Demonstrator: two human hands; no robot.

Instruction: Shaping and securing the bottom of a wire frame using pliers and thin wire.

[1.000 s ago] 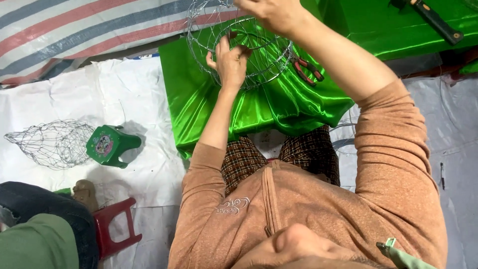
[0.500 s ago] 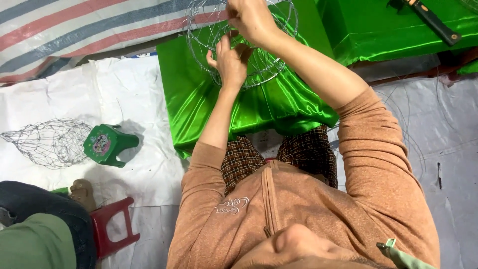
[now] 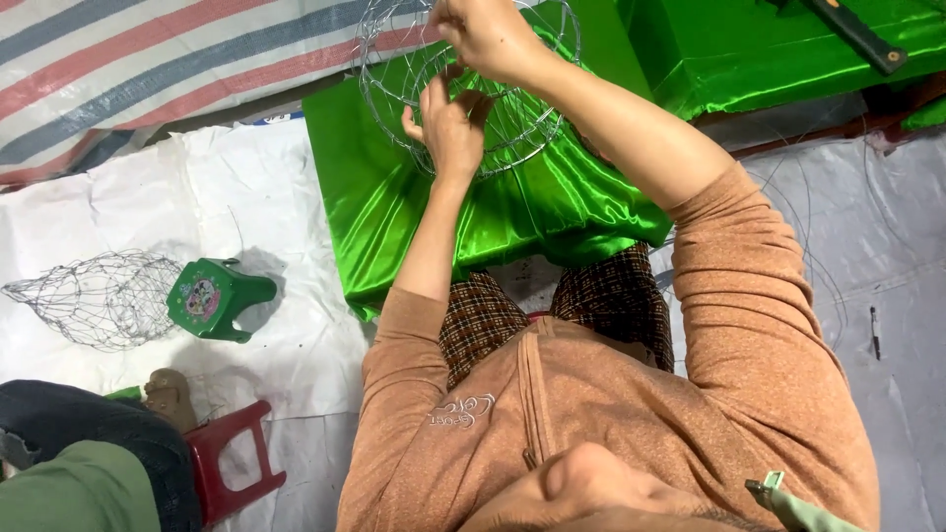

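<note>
Since the earlier frame the right hand (image 3: 488, 34) has dropped from 12 o'clock toward the left hand (image 3: 451, 123), so both now meet inside the wire frame (image 3: 468, 89). Each hand pinches a wire of the frame, which rests on green satin (image 3: 394, 212) at 12 o'clock. Its hoops and ribs look formed, but no cloth covers it yet. A finished-looking wire cage (image 3: 94, 296) lies at 9 o'clock beside a green stool (image 3: 212, 296).

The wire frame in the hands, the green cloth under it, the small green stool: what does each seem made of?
Wire frame: thin bare metal wire, grey and see-through. Green cloth: likely satin, with glossy folds. Green stool: apparently moulded plastic, smooth and evenly coloured.
</note>
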